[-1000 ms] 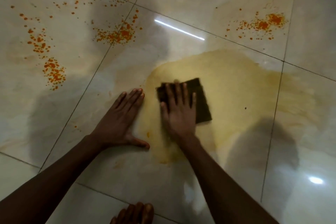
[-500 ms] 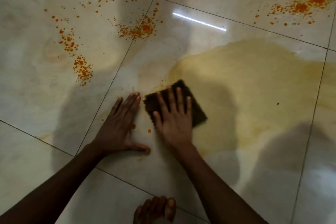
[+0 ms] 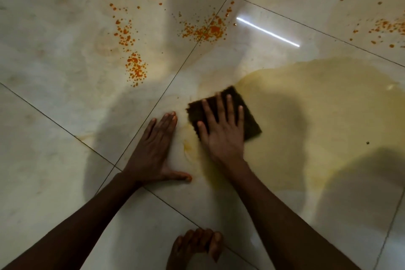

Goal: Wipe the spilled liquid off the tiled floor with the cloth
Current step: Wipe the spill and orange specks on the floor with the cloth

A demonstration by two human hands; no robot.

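Right hand (image 3: 223, 136), fingers flat, presses cloth (image 3: 225, 114) at puddle (image 3: 317, 116) edge; left hand (image 3: 153, 151) braces flat, holding nothing; advise overlapping strokes toward centre.

A home floor, judging by glossy marble-look tiles (image 3: 54, 160) and a bare foot (image 3: 195, 245).

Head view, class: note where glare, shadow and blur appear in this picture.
Head view: a bright streak of glare crosses the floor; dark shadows fall left of the left hand and over the spill; the cloth edge under the right hand is slightly blurred.
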